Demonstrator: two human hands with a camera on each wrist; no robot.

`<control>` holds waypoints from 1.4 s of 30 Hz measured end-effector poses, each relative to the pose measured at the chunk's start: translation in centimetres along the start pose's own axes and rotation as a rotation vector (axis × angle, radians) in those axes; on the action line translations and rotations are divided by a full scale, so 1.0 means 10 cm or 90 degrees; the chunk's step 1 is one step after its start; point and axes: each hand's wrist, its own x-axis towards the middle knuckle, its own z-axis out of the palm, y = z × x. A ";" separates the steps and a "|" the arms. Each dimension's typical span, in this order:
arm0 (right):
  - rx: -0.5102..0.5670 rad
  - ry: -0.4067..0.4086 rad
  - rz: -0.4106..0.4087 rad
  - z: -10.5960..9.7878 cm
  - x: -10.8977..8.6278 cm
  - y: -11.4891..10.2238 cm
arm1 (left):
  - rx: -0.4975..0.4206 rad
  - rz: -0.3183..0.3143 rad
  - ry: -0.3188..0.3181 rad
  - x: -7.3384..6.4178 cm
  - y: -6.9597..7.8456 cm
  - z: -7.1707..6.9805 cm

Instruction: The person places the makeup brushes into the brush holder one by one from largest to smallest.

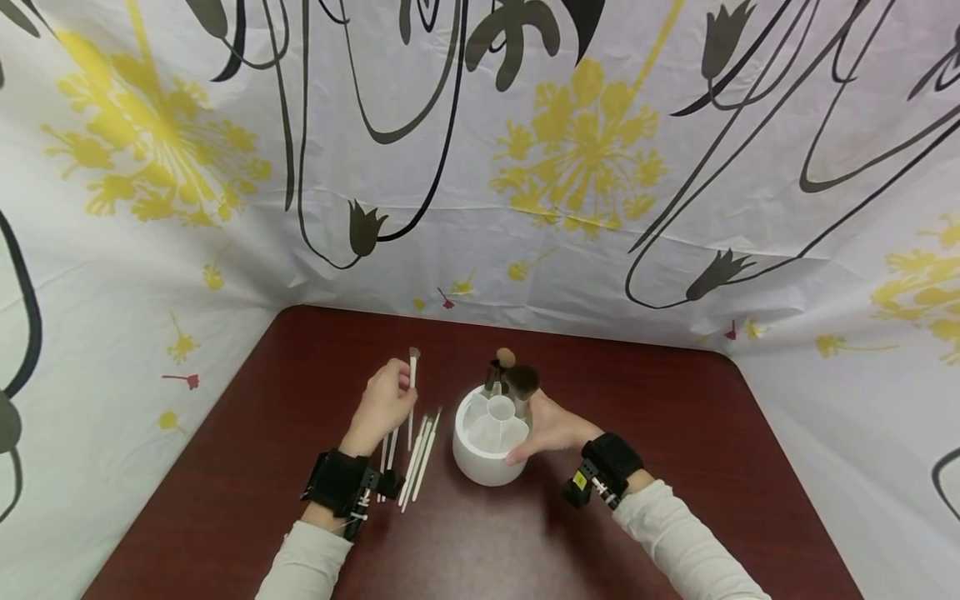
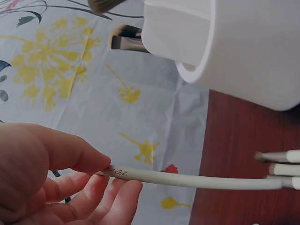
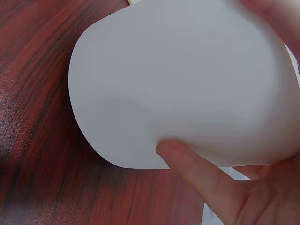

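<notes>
Just below my head view's middle, I see the left hand [image 1: 384, 400] pinching a brush [image 1: 412, 371] that a loose hold could drop, and the right hand [image 1: 557, 428] gripping a cup [image 1: 486, 468] that bumps could tip.

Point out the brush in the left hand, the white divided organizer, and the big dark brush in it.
Held makeup brush [image 2: 201, 180], left wrist view: white handle.
White divided organizer [image 1: 480, 468], head view: outer front wall.
Big dark makeup brush [image 1: 522, 381], head view: bristle head.

soft glare on the table [image 1: 468, 550]
</notes>
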 end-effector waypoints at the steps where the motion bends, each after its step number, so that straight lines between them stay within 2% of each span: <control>1: 0.000 0.000 -0.002 0.00 -0.01 -0.05 | -0.005 0.001 0.004 0.00 0.02 0.00; 4: -0.004 -0.003 0.000 -0.01 -0.03 -0.18 | -0.024 0.015 0.014 0.00 0.06 0.01; 9: -0.012 -0.003 0.014 0.00 -0.04 -0.20 | -0.039 0.039 0.036 0.00 0.15 0.02; 13: -0.021 -0.001 0.012 -0.01 -0.03 -0.18 | -0.056 0.042 0.048 0.03 0.25 0.03; 20: -0.027 0.010 0.009 0.00 0.04 0.12 | -0.053 0.054 0.055 0.06 0.38 0.08; 27: -0.027 0.011 0.003 -0.01 0.04 0.18 | -0.059 0.076 0.066 0.10 0.47 0.11; 31: -0.035 0.019 0.006 -0.01 0.05 0.16 | -0.063 0.084 0.061 0.12 0.49 0.13; 36: -0.038 0.022 0.016 0.00 0.04 0.13 | -0.057 0.069 0.046 0.12 0.52 0.16; 42: -0.017 0.015 0.014 0.00 -0.01 -0.11 | -0.045 0.079 0.050 0.11 0.53 0.18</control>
